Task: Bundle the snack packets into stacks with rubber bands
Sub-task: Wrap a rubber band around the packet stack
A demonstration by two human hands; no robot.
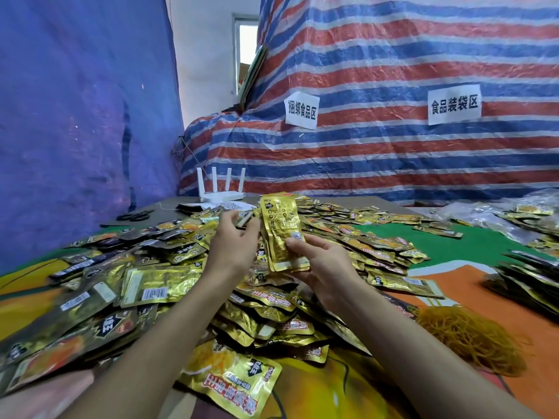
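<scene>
- Your right hand (320, 267), grip closed, holds a shiny gold foil packet stack (282, 234) upright.
- Your left hand (233, 246) curls beside it; its grip perhaps pinches something, I cannot tell.

Gold packet stack (282, 234) upright above loose packets (157, 285); rubber bands (472, 337) heaped right.

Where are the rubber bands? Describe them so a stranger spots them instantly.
Before the striped tarp stands a table heaped with foil packets. At its near right, on the orange mat, lie the rubber bands: a stringy amber tangle, not flat shiny foil.
</scene>
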